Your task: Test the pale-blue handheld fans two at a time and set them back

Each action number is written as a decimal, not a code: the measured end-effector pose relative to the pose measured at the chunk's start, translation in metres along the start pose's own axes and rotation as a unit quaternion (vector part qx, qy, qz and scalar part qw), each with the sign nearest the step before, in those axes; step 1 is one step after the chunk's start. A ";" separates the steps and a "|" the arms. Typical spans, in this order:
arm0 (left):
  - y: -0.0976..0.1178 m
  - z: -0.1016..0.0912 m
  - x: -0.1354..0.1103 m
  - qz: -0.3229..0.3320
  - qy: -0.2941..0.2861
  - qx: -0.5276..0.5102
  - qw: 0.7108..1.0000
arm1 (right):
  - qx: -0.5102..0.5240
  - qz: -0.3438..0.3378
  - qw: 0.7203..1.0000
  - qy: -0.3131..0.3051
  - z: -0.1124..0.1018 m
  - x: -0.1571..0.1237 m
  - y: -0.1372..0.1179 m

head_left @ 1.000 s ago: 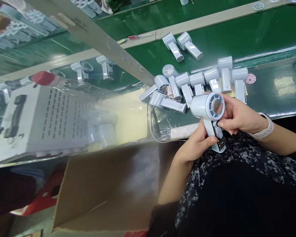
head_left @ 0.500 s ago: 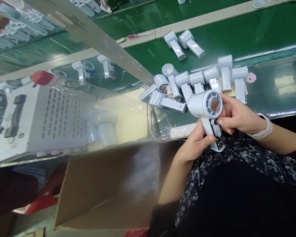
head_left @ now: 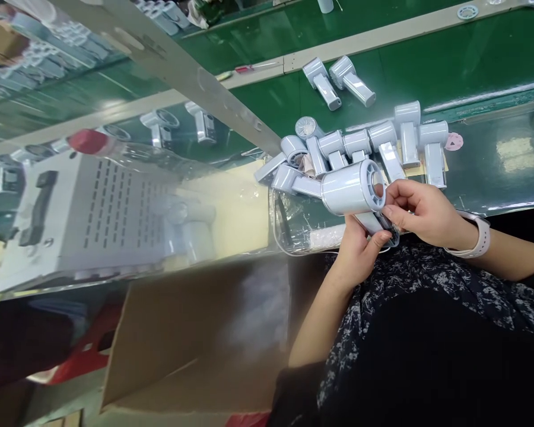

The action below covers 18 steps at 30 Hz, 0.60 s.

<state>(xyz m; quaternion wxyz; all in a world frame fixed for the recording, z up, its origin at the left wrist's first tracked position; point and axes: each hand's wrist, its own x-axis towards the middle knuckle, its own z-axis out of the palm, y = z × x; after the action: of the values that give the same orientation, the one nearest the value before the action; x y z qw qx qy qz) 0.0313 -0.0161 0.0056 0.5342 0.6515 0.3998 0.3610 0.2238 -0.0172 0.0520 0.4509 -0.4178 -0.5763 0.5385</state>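
Observation:
A pale blue-grey handheld fan (head_left: 345, 188) is between my hands above the bench's front edge, its round head tilted to the right. My left hand (head_left: 356, 252) is wrapped round the fan's handle, with the thumb across the open side. My right hand (head_left: 420, 210) is closed, thumb and forefinger pinching at the lower rim of the head, where it joins the handle. The handle's inside is mostly hidden by the head and fingers. Just behind the held fan lie several similar fans (head_left: 356, 142) in a row.
Two more fans (head_left: 323, 83) lie on the green bench beyond. To the left are a slanted metal post (head_left: 196, 80), a grey vented box (head_left: 111, 207) and a red-capped clear bottle (head_left: 89, 141). An open cardboard box (head_left: 196, 344) stands below the bench edge.
The fan has tipped, its head moving left and down, so the handle's open inside shows less. My right fingers have shifted from the handle's top to the head's rim.

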 end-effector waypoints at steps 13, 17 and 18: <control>0.019 0.004 -0.006 -0.121 -0.087 -0.266 0.952 | -0.111 -0.256 0.957 0.077 0.010 -0.022 0.003; 0.019 0.004 -0.008 -0.128 -0.062 -0.266 0.953 | -0.225 -0.335 0.912 0.072 0.010 -0.022 0.003; 0.019 0.004 -0.009 -0.120 -0.053 -0.274 0.953 | -0.265 -0.349 0.896 0.067 0.010 -0.022 0.002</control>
<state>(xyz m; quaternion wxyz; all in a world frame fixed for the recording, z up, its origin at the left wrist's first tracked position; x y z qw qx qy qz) 0.0336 -0.0277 0.0232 0.7519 0.4459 0.3316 0.3547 0.2200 -0.0410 0.0481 0.5204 -0.3287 -0.7748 0.1444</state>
